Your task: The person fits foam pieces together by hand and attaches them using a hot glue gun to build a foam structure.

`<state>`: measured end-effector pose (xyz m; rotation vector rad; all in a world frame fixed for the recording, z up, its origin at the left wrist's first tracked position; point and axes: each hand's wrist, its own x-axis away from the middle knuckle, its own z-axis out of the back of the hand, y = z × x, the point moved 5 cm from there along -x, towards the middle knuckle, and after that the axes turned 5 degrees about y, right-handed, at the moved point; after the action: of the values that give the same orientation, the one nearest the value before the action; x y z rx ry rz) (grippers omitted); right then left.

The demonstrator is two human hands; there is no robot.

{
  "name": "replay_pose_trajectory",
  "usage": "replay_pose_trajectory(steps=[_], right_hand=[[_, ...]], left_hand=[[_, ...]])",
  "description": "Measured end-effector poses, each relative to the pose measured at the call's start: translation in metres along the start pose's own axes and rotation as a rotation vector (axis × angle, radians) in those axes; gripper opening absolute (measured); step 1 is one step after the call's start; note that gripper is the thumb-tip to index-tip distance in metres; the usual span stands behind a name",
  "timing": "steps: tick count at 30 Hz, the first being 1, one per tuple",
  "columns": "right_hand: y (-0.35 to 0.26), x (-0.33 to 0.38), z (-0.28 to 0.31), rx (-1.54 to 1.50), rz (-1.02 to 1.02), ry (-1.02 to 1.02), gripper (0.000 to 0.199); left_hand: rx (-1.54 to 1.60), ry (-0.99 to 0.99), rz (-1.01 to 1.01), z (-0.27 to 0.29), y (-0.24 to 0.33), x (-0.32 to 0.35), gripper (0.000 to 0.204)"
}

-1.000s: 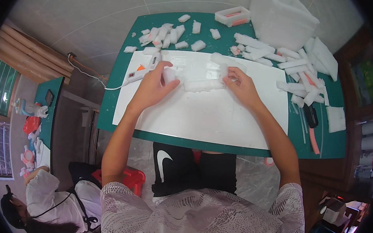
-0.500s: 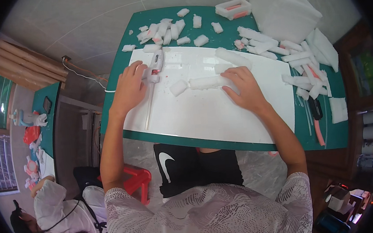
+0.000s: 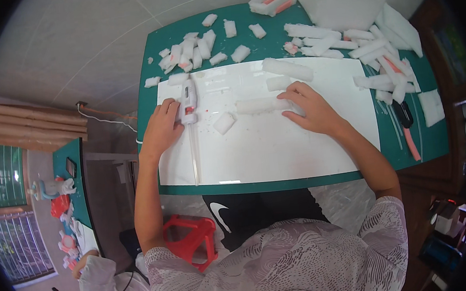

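Observation:
My left hand (image 3: 161, 128) lies at the left of the white board, fingers loosely spread beside a white hot glue gun (image 3: 188, 101). A long clear glue stick (image 3: 194, 155) runs from the gun toward me. My right hand (image 3: 313, 110) has thumb and fingers on either side of the right end of a white foam strip (image 3: 260, 105), which lies flat across the board. A small foam block (image 3: 224, 123) sits just off the strip's left end, turned at an angle. Beyond the right hand are a longer foam strip (image 3: 288, 69) and a short foam piece (image 3: 278, 83).
The white board (image 3: 266, 154) rests on a green table (image 3: 220, 189). Foam scraps (image 3: 190, 50) and a pile of foam strips (image 3: 379, 52) lie along the far side. A black-handled tool (image 3: 403, 114) is at the right. A red stool (image 3: 194, 241) and another person (image 3: 109, 281) are at left.
The view has tilted. The small foam block is turned more and sits slightly farther from the strip's left end. Both hands keep nearly the same places on the board.

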<state>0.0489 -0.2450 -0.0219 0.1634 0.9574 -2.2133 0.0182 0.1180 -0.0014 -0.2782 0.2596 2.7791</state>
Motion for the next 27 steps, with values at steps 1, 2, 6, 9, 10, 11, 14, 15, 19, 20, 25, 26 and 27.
replay_pose_trajectory(steps=[1,2,6,9,10,11,14,15,19,20,25,26,27], right_hand=[[-0.001,0.000,0.001,-0.012,0.008,0.011,0.032],[0.001,-0.001,0.001,-0.012,0.000,0.022,0.032],[0.007,0.001,-0.003,-0.018,-0.009,0.021,0.031],[0.008,0.002,-0.001,-0.011,-0.014,0.021,0.032],[0.007,0.002,0.000,-0.011,-0.010,0.026,0.032],[0.007,0.002,0.000,-0.011,-0.007,0.025,0.032],[0.005,0.000,-0.001,-0.027,-0.021,0.012,0.033],[0.004,-0.002,-0.002,-0.042,-0.015,0.013,0.033],[0.003,0.000,0.000,-0.042,0.023,0.042,0.034],[0.003,-0.001,0.001,-0.034,0.021,0.046,0.034],[-0.015,-0.009,0.014,-0.038,0.058,0.217,0.033],[-0.020,-0.012,0.016,-0.031,0.067,0.215,0.033],[-0.023,-0.016,0.017,-0.081,-0.014,0.181,0.036]], left_hand=[[-0.002,-0.005,-0.014,-0.001,-0.001,0.002,0.050],[-0.011,0.025,-0.007,0.000,-0.002,0.005,0.045],[0.099,0.184,-0.049,0.014,0.008,0.016,0.033],[0.281,0.272,-0.046,0.023,0.030,0.013,0.029],[0.277,0.273,-0.043,0.025,0.035,0.013,0.029],[0.344,0.249,0.090,0.024,0.034,0.012,0.032],[0.673,0.250,0.327,0.013,0.014,0.011,0.038],[0.941,0.270,0.427,0.007,0.003,0.011,0.043],[1.400,0.247,0.465,0.007,0.007,-0.014,0.056],[1.404,0.245,0.456,0.007,0.008,-0.017,0.056],[1.576,0.208,0.418,0.011,0.020,-0.027,0.046],[1.580,0.218,0.411,0.012,0.020,-0.029,0.046],[1.609,0.185,0.374,0.012,0.021,-0.032,0.045]])
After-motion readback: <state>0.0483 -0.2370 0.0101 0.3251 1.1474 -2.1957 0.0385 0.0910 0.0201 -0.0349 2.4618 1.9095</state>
